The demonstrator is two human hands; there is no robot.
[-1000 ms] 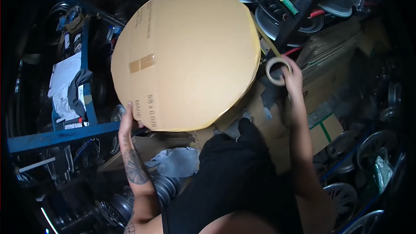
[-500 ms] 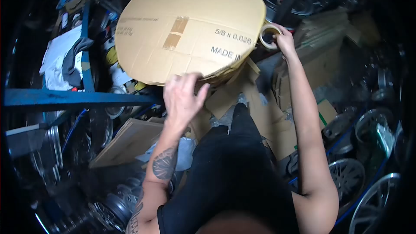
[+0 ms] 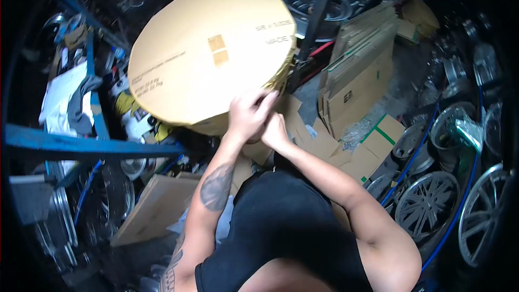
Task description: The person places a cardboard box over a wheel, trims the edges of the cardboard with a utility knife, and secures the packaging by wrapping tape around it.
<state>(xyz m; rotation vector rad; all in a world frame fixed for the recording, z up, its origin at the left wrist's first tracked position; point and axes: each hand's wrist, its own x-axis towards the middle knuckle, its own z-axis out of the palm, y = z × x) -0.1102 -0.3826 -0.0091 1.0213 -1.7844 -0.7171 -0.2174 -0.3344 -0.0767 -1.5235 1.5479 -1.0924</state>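
A large round cardboard-faced package [image 3: 178, 38] fills the upper middle of the head view, printed with black lettering and a tan tape patch near its centre. Shiny yellowish wrap [image 3: 280, 75] covers its side. My left hand [image 3: 250, 114] is at the near rim, fingers curled and closed; what they pinch is hidden. Right beside it, my right hand [image 3: 275, 132] is closed just below the rim, touching or nearly touching the left. The tape roll it carried half a second ago is mostly concealed behind the hands.
Flattened cardboard boxes [image 3: 359, 65] stand stacked at right, with cardboard pieces [image 3: 378, 140] on the floor. Metal wheel rims [image 3: 428, 205] line the right side. A blue metal beam [image 3: 92, 143] crosses at left. Another cardboard sheet [image 3: 154, 205] leans at lower left.
My right hand has swung left from the package's right side to meet my left hand at the near rim. The view has shifted, with the package now lower and further left.
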